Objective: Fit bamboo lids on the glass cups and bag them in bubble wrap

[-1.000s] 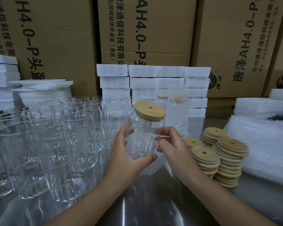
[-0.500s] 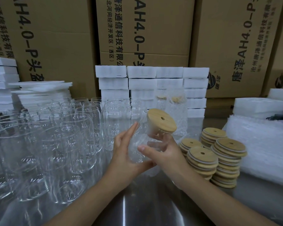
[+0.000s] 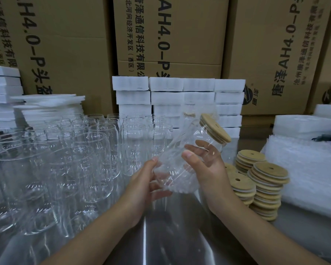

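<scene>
We see one clear glass cup [image 3: 182, 150] held above the desk, tilted with its mouth up and to the right. A round bamboo lid [image 3: 215, 129] with a small hole is seated on it. The cup's base sits in what looks like a bubble-wrap bag [image 3: 179, 186]. The left hand [image 3: 145, 186] cradles the base and the right hand [image 3: 208, 165] grips the body. Open cups [image 3: 96, 150] stand crowded on the left. On the right are stacked spare lids [image 3: 268, 173] and, beyond them, a pile of bubble wrap [image 3: 310, 169].
</scene>
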